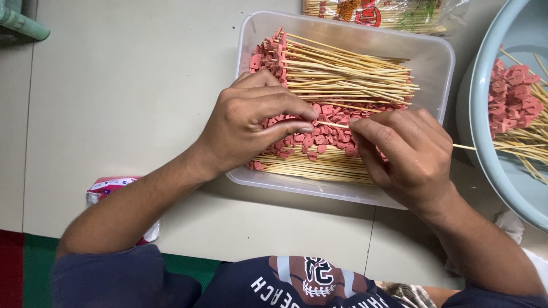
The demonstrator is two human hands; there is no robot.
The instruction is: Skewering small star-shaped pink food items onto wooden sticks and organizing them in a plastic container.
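So the pale table (131, 97) takes up most of the view. On the right sits a big light-blue basin (485, 114) with skewers already carrying pink pieces. In the middle is a clear plastic tub (434, 51), stacked with more loaded bamboo skewers (348, 71) plus a loose pile of little pink meat pieces (325, 137). A bag of fresh sticks (394, 14) lies at the top edge, and a pink-and-white packet (111, 185) is by the left elbow.

Both hands hover over the tub. The right hand (408, 154) pinches one skewer (334, 124), its tail poking out toward the basin. The left hand (251, 120) has fingertips closed at the stick's tip, probably on a pink piece, though I can't see it.

Looks like mid-threading: next bit needs the tip lined up and pushed through straight.
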